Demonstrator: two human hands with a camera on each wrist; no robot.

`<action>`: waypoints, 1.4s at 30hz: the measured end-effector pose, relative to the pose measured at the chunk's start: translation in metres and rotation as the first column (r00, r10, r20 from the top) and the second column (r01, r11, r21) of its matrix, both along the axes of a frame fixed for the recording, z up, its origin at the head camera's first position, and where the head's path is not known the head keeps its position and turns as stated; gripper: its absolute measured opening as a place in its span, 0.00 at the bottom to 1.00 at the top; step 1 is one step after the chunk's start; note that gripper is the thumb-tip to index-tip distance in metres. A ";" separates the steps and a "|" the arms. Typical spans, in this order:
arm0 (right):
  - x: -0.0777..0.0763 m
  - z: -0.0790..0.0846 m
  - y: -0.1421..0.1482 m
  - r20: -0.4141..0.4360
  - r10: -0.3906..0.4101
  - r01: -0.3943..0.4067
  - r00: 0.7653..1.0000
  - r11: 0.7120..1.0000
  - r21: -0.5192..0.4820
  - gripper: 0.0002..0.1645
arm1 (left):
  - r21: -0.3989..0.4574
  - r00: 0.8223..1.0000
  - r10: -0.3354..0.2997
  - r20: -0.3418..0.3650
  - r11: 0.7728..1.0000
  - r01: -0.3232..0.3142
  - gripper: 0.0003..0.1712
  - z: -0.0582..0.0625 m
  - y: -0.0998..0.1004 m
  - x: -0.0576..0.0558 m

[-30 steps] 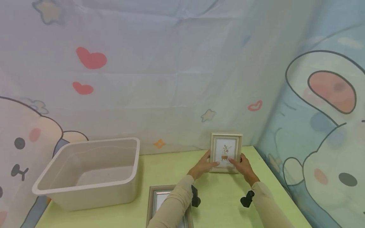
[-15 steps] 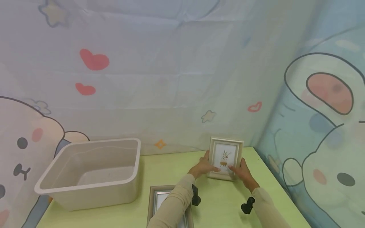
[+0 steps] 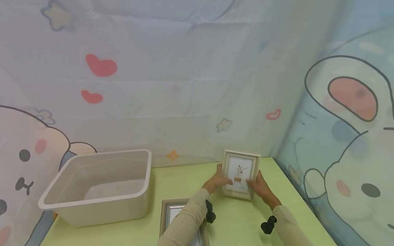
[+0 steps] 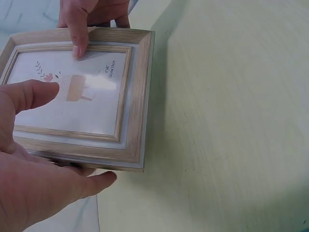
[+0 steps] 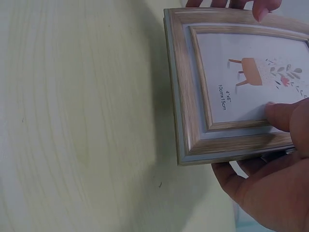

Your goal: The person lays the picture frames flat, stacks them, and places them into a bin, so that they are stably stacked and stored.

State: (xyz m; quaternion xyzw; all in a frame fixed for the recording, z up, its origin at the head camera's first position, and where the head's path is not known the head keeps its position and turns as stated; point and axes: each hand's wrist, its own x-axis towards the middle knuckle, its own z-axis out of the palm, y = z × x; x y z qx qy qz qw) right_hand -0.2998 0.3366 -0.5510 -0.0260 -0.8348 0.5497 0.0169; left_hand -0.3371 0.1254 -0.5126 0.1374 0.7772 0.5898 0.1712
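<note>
Both hands hold a small wood-grain picture frame (image 3: pixel 241 175) near the back of the table, its front turned toward me. The frame shows a white card with a printed potted plant and a 4x6-inch size label, readable in the right wrist view. My left hand (image 3: pixel 217 180) grips its left side, thumb over the front, fingers behind. The right hand (image 3: pixel 263 188) grips the opposite side the same way. In the left wrist view, the left thumb (image 4: pixel 41 94) lies over the card. A second, larger picture frame (image 3: pixel 164 218) lies flat on the table, partly covered by the left sleeve.
A beige plastic tub (image 3: pixel 143 198) stands on the left of the light green table (image 3: pixel 234 222). A cartoon-printed cloth (image 3: pixel 172 85) hangs behind and along the right side. Black wrist cameras sit on both sleeves.
The small picture frame has come down and toward me, then slightly left, tilting in the hands. Both hands keep their grip. The larger frame and the tub stay in place.
</note>
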 end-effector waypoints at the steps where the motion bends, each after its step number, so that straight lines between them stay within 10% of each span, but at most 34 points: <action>1: 0.001 0.002 -0.001 -0.001 0.005 -0.005 1.000 1.000 -0.001 0.38 | 0.025 1.000 -0.001 0.000 1.000 0.001 0.51 0.000 -0.001 0.000; 13: 0.015 0.022 -0.007 -0.004 0.062 -0.062 0.998 0.998 -0.018 0.36 | 0.057 0.998 0.057 0.027 0.997 -0.059 0.50 0.010 -0.006 0.005; 42: 0.061 0.093 -0.041 0.019 0.221 -0.214 0.975 0.960 -0.181 0.43 | 0.230 0.993 0.112 -0.026 0.968 -0.103 0.47 0.045 -0.054 0.062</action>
